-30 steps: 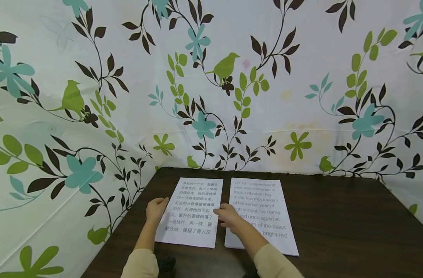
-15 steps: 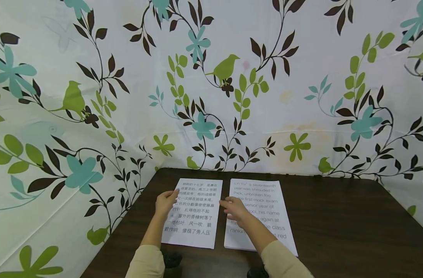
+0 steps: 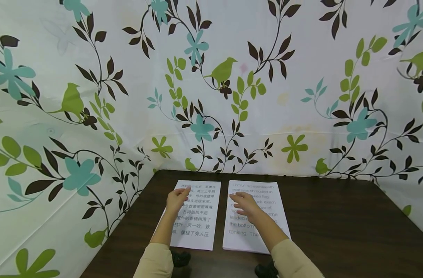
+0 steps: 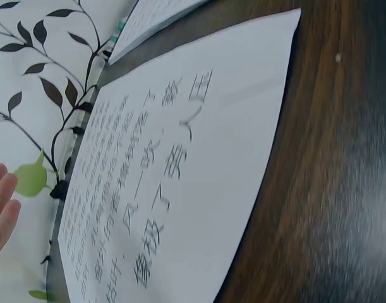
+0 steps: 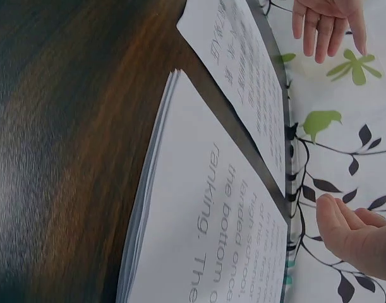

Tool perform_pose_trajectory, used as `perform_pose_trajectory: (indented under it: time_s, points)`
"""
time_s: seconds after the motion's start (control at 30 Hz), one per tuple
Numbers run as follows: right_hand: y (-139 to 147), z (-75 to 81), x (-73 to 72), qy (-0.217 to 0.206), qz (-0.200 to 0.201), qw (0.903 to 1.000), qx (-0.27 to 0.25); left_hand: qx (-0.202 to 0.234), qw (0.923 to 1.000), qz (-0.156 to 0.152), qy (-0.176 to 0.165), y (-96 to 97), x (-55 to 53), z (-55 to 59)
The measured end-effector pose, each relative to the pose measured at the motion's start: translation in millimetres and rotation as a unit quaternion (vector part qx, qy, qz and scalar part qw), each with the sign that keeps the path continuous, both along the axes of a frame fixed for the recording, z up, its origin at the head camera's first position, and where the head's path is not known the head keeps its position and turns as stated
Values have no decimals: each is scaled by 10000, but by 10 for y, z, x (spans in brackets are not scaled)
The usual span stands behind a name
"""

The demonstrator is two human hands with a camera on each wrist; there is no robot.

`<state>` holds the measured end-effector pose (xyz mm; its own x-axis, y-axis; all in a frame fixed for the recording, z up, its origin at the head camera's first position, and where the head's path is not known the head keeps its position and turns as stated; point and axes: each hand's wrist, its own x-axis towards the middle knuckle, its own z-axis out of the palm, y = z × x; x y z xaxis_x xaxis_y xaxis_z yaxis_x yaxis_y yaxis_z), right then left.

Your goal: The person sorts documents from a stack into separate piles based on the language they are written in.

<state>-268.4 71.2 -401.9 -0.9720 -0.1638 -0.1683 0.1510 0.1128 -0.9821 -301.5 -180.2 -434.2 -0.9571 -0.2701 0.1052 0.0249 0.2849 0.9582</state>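
Note:
A white sheet with large printed Chinese characters (image 3: 197, 227) lies flat on the left. Over its upper left part, my left hand (image 3: 176, 200) is held with fingers loosely extended and nothing in them. To the right is a thin stack of paper printed in English (image 3: 237, 241), its layered edges showing in the right wrist view. My right hand (image 3: 245, 205) hovers above this stack, fingers relaxed, holding nothing. From the right wrist, both hands appear raised above the pages, the left hand (image 5: 325, 25) with its fingers spread. Only a few left fingertips (image 4: 3, 214) show in the left wrist view.
Both papers lie on a dark wood-grain table (image 3: 336, 216). Behind it hangs a white cloth (image 3: 267, 116) patterned with birds, leaves and flowers. Small dark objects (image 3: 180, 258) sit at the near edge, partly behind the sleeves.
My left hand has left the Chinese sheet's left edge and moved right and inward over it. My right hand has moved right and up, from between the papers to above the English stack.

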Motion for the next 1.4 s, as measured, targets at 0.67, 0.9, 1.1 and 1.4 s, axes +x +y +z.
perform_pose_trajectory:
  time_s: [0.67, 0.9, 1.1, 1.4]
  points:
    - [407, -54, -115, -64, -467, 9987, -211, 314, 9985, -425, -142, 533, 54, 104]
    - [575, -69, -124, -93, -627, 9977, -235, 375, 9975, -522, -280, 713, 39, 72]
    - [722, -128, -152, -97, -804, 9965, -228, 370, 9970, -619, -264, 824, 42, 20]
    - [919, -132, -107, -128, -1000, 9946, -233, 389, 9962, -720, -290, 959, 62, -38]
